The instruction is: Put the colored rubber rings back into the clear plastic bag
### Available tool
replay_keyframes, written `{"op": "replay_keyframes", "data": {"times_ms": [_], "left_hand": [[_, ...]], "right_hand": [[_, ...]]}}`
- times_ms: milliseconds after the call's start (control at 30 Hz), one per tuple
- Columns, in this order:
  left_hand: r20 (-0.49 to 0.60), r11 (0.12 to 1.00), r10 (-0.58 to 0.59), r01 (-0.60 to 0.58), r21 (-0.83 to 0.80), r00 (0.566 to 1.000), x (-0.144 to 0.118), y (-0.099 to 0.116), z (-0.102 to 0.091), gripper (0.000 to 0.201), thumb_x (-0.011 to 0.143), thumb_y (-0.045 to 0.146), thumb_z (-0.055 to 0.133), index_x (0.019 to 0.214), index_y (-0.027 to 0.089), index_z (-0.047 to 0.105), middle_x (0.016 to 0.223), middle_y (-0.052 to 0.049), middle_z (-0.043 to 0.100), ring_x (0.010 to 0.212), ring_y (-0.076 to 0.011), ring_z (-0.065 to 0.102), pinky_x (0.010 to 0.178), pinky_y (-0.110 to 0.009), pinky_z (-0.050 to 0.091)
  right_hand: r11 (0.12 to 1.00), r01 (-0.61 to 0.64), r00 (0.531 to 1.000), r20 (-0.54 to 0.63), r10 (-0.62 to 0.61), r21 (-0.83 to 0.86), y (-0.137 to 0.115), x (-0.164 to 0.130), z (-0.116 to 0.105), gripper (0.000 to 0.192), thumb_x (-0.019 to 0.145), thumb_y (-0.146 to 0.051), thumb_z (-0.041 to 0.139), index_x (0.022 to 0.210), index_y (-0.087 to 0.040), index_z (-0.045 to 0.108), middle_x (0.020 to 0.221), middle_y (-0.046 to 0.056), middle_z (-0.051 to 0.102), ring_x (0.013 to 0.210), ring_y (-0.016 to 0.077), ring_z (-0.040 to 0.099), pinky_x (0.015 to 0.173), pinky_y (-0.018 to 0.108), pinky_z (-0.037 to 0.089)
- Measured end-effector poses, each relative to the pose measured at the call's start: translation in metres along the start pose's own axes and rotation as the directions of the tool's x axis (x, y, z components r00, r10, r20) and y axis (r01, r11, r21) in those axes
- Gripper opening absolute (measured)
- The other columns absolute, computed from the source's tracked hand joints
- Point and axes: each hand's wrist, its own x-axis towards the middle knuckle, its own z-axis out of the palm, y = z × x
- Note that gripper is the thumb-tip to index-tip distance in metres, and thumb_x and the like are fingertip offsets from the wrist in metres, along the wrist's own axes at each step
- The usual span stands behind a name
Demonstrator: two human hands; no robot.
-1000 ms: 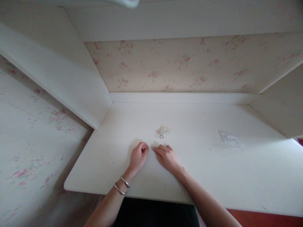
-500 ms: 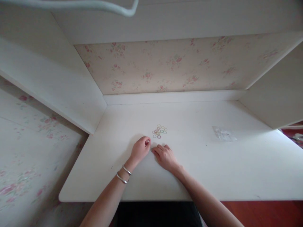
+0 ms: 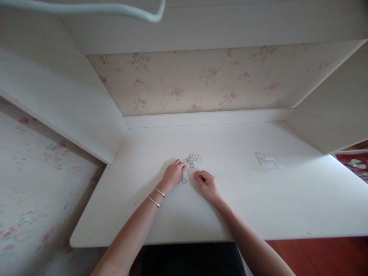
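A loose cluster of small thin rings [image 3: 190, 158], in pale pink, yellow and green, lies on the white desk. My left hand [image 3: 174, 172], with two silver bangles [image 3: 155, 197] on its wrist, reaches the cluster's near left edge. Its fingers are pressed together and cover whatever is beneath their tips. Apart from the cluster, a dark grey ring [image 3: 184, 181] lies flat just below those fingers. Right of it, my right hand [image 3: 207, 185] rests on the desk with curled fingers, thumb and forefinger pinched. Anything held there is too small to name.
A clear plastic bag [image 3: 269, 161] lies on the right part of the white desk [image 3: 258, 207]. Side panels [image 3: 94, 115] and a low back ledge [image 3: 209, 118] bound the desktop. A pale curved bar [image 3: 115, 8] crosses the top left.
The dark grey ring now shows on the desk between my hands. My left hand has moved up to the cluster with its palm turned down. My right hand has drawn right and curled.
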Motion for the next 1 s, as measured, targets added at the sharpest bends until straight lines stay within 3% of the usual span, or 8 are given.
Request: {"op": "replay_keyframes", "data": {"times_ms": [167, 400, 600, 1000], "left_hand": [[-0.006, 0.999, 0.037, -0.037, -0.028, 0.999, -0.006, -0.002, 0.002, 0.017, 0.09, 0.019, 0.043, 0.086, 0.018, 0.059, 0.091, -0.004, 0.057, 0.083, -0.0156, 0.057, 0.077, -0.028, 0.044], [-0.066, 0.958, 0.005, -0.024, -0.287, 0.998, -0.042, 0.0, -0.001, 0.015, 0.092, 0.024, 0.044, 0.087, 0.019, 0.057, 0.089, -0.003, 0.056, 0.08, -0.0131, 0.056, 0.074, -0.026, 0.045], [-0.063, 0.983, 0.049, -0.059, -0.175, 0.997, -0.063, 0.009, 0.002, 0.016, 0.092, 0.023, 0.045, 0.088, 0.018, 0.06, 0.086, -0.004, 0.058, 0.082, -0.0155, 0.055, 0.078, -0.031, 0.044], [-0.068, 0.995, 0.064, -0.069, -0.067, 0.996, -0.065, 0.012, 0.005, 0.019, 0.092, 0.02, 0.043, 0.095, 0.019, 0.062, 0.09, -0.005, 0.061, 0.085, -0.0164, 0.057, 0.08, -0.033, 0.044]], "right_hand": [[1.0, -0.015, 1.0, 0.018, 0.015, 0.021, -0.002, -0.001, -0.001, 0.024, 0.086, -0.035, 0.051, 0.084, -0.019, 0.069, 0.074, 0.004, 0.063, 0.064, 0.0138, 0.054, 0.059, 0.025, 0.04], [0.999, -0.026, 0.999, 0.027, 0.024, 0.046, 0.001, 0.0, -0.001, 0.023, 0.086, -0.034, 0.052, 0.085, -0.02, 0.069, 0.074, 0.003, 0.063, 0.063, 0.013, 0.053, 0.06, 0.025, 0.041], [0.999, -0.019, 0.999, 0.03, 0.018, 0.049, 0.001, 0.001, 0.0, 0.023, 0.086, -0.035, 0.052, 0.085, -0.02, 0.069, 0.076, 0.004, 0.064, 0.064, 0.0135, 0.054, 0.06, 0.025, 0.041], [0.999, -0.003, 1.0, 0.018, 0.002, 0.054, 0.001, 0.0, 0.0, 0.025, 0.086, -0.036, 0.051, 0.085, -0.02, 0.069, 0.077, 0.005, 0.065, 0.063, 0.0135, 0.054, 0.059, 0.025, 0.043]]}}
